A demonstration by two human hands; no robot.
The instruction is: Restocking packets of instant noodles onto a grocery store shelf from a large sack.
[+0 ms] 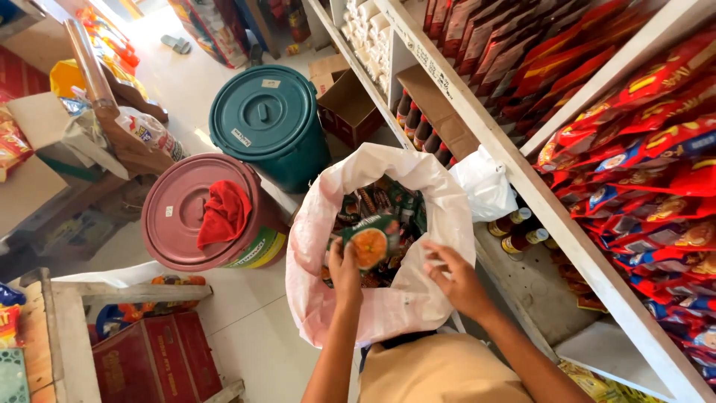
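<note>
both forearms rise from the bottom edge toward a wide white sack (388, 298) standing on the pale floor. left of it a red crate (149, 358), a maroon lidded drum (195, 213) with a red cloth (224, 213) on top, and a green drum (268, 119) hem that side, with a strip of floor between. left hand (344, 270) pinches a green snack packet (371, 240) over the sack's mouth, its face up and long axis leaning slightly right. right hand (459, 280) is curled on the sack's rim. shelving (522, 160) stacked with red packets crowds close on the right.
</note>
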